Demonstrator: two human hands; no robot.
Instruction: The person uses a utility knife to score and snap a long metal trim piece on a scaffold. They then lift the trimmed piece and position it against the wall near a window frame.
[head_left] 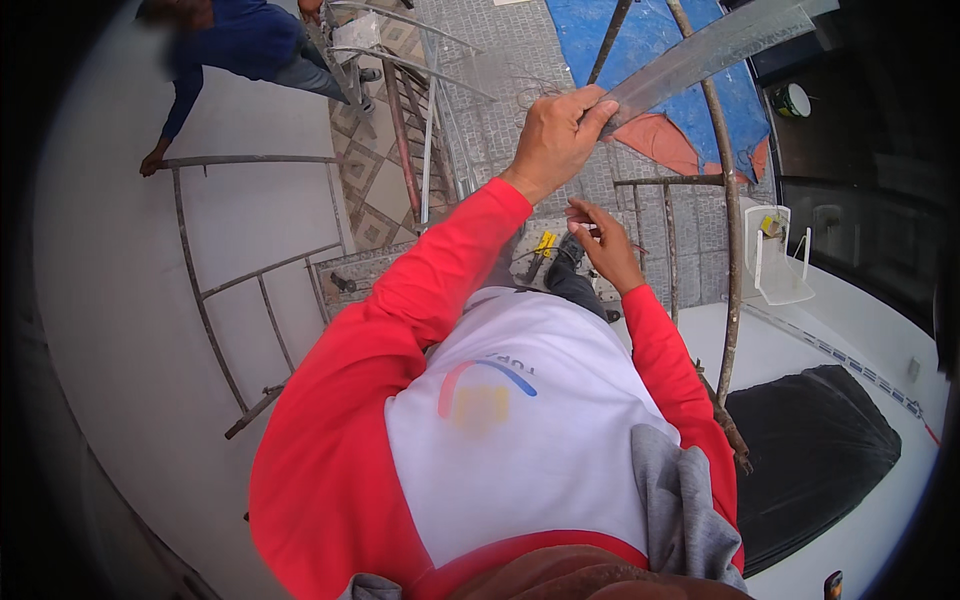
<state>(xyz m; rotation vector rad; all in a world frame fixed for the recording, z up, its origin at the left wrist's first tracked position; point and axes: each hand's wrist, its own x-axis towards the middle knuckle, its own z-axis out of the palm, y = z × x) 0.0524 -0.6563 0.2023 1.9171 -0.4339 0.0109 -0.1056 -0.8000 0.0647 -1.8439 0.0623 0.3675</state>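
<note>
My left hand (pixel 558 138) is raised ahead of my chest, thumb and fingers closed on one end of a long galvanized metal profile (pixel 705 62). The profile slants up and away to the right, past the scaffold bars. Lower and a little to the right, my right hand (pixel 607 246) hovers with loosely bent fingers apart, and no object shows in it. Below the hands, a tool with a yellow part (pixel 543 243) lies on the perforated scaffold platform (pixel 525 262), beside my dark shoe (pixel 567 252).
Scaffold frames stand at right (pixel 735 230) and left (pixel 190 245). A co-worker in blue (pixel 245 40) grips the left frame. Below lie a blue tarp (pixel 640 35), metal profiles (pixel 432 130), a white plastic chair (pixel 775 270), a bucket (pixel 791 100) and black sheeting (pixel 815 455).
</note>
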